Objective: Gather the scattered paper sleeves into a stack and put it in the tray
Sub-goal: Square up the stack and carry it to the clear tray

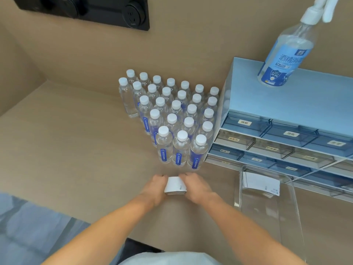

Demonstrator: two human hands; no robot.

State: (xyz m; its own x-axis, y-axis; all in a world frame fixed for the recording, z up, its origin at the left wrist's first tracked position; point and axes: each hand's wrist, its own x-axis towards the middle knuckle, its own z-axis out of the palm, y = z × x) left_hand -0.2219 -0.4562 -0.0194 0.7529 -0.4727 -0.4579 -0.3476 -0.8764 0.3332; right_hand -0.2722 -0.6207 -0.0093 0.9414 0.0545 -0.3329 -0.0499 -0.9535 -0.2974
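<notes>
A small stack of white paper sleeves [175, 186] rests on the tan table just in front of the water bottles. My left hand [154, 188] presses its left side and my right hand [196, 186] presses its right side, so both hands hold the stack between them. To the right lies a clear plastic tray [267, 213] with more white paper sleeves [260, 183] lying flat in its far end.
Several small water bottles [172, 119] with white caps stand in a tight block behind my hands. A light-blue drawer organiser [286, 119] sits at the right, with a spray bottle [284, 52] on top. A black socket panel [86, 10] is on the wall.
</notes>
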